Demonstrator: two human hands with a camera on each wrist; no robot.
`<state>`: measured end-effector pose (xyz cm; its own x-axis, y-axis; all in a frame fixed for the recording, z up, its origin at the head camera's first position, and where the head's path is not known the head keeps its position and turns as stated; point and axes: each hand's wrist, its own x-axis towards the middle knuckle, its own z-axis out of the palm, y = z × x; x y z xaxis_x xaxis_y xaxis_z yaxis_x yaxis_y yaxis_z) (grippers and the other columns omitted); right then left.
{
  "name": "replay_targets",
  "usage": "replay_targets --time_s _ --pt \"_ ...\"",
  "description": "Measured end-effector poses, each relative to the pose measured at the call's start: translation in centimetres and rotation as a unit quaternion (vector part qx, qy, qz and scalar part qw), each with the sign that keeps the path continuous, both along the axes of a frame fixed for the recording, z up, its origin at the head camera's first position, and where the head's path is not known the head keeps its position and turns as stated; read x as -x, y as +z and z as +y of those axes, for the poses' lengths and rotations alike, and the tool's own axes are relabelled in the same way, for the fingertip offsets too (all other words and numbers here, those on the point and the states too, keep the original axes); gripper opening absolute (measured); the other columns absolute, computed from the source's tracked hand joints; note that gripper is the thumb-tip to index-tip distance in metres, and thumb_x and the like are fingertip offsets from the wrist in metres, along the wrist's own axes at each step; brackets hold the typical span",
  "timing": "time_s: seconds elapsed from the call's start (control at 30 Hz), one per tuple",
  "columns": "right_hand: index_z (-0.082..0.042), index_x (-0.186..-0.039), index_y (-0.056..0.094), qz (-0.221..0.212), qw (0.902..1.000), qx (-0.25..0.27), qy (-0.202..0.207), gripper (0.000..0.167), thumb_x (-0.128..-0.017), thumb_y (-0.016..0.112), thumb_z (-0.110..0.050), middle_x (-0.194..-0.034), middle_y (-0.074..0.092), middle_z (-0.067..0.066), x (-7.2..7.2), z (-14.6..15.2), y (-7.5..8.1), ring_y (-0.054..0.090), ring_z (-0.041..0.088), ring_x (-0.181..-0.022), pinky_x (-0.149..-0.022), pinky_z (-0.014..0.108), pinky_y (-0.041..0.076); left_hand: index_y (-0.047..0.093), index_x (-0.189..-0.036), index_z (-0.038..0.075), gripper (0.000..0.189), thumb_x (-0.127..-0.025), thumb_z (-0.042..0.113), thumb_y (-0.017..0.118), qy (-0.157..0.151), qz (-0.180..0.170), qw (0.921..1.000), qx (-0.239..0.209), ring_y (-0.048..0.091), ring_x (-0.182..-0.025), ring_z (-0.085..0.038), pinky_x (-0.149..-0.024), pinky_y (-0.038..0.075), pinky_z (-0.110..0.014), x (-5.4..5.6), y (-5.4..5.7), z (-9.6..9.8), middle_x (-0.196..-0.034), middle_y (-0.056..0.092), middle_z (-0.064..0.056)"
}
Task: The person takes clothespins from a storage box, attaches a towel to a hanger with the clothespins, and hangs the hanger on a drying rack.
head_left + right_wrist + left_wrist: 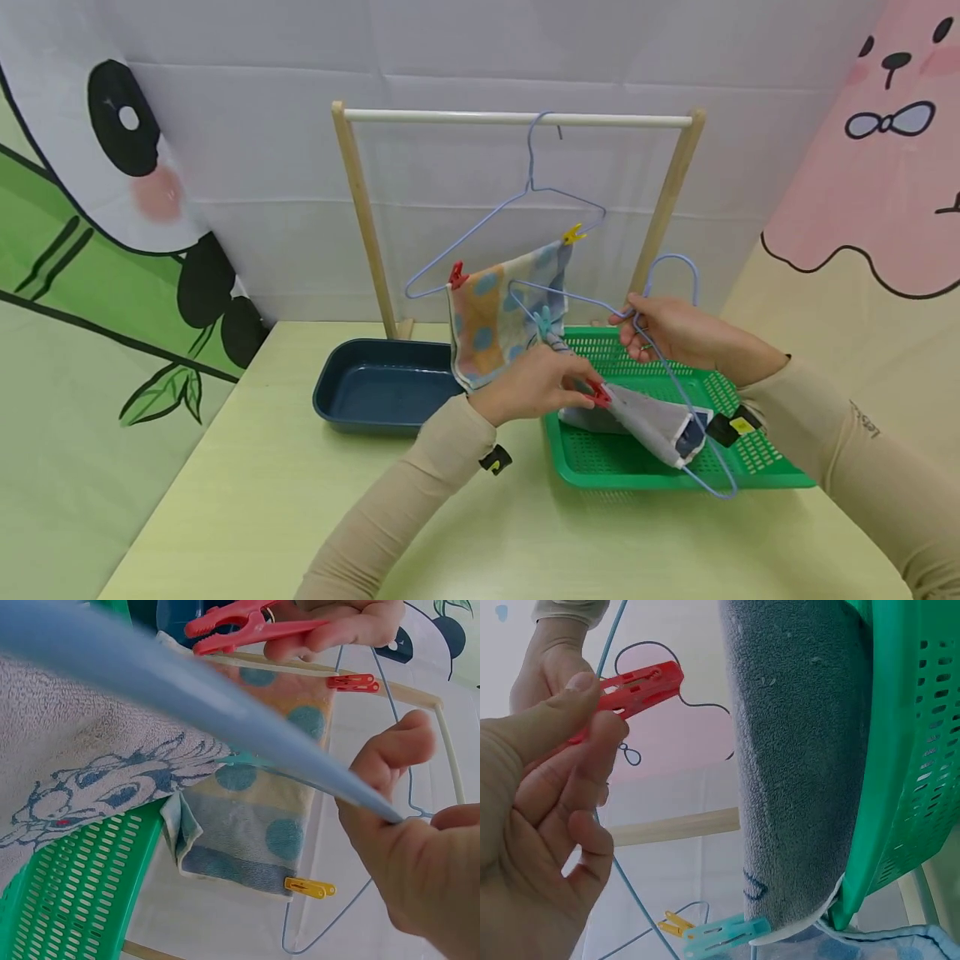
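Observation:
My left hand [536, 383] pinches a red clothespin [641, 690] between thumb and fingers, beside a grey towel [648, 417]. In the right wrist view the pin's jaws stand apart from the towel. My right hand [671, 333] holds a blue wire hanger [686, 392] near its neck, tilted over the basket. A light-blue clothespin [724, 937] clips one end of the grey towel to this hanger; the towel's other end lies by the hanger's lower corner. Behind, a second hanger [480, 229] carries a dotted towel [480, 317] with a red clip [457, 275] and a yellow clip [573, 234].
A green basket [600, 479] stands under the hands on the table [247, 500]. To its left sits a dark blue tray [330, 417]. At the back a wooden rack with a white rod [450, 117] bears the second hanger.

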<state>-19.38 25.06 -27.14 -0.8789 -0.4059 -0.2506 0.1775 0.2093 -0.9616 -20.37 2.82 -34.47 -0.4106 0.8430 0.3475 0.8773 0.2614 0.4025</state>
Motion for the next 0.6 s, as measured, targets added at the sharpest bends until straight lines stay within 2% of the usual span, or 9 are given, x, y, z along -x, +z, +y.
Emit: replay_targets --time_s 0.33,0.6 --pt "0.004 -0.112 0.039 -0.013 0.9998 -0.007 0.016 0.045 -0.105 0.015 -0.033 -0.077 0.051 0.003 0.3 0.3 -0.2 0.049 0.011 -0.061 -0.06 0.024 0.043 0.073 -0.099 0.018 0.018 -0.084 0.028 0.072 -0.027 0.09 0.9956 0.007 0.056 -0.065 0.003 -0.061 0.04 -0.011 -0.6 -0.3 1.5 -0.081 0.069 0.009" --pt "0.003 -0.112 0.038 -0.02 0.9993 -0.009 0.029 0.044 -0.105 0.017 -0.035 -0.076 0.051 0.003 0.4 0.3 -0.2 0.049 0.011 -0.06 -0.059 0.024 0.043 0.076 -0.097 0.02 0.017 -0.082 0.028 0.074 -0.057 0.134 0.9893 0.009 0.05 -0.052 0.001 -0.052 0.036 -0.014 -1.0 0.2 2.6 -0.07 0.068 0.011"
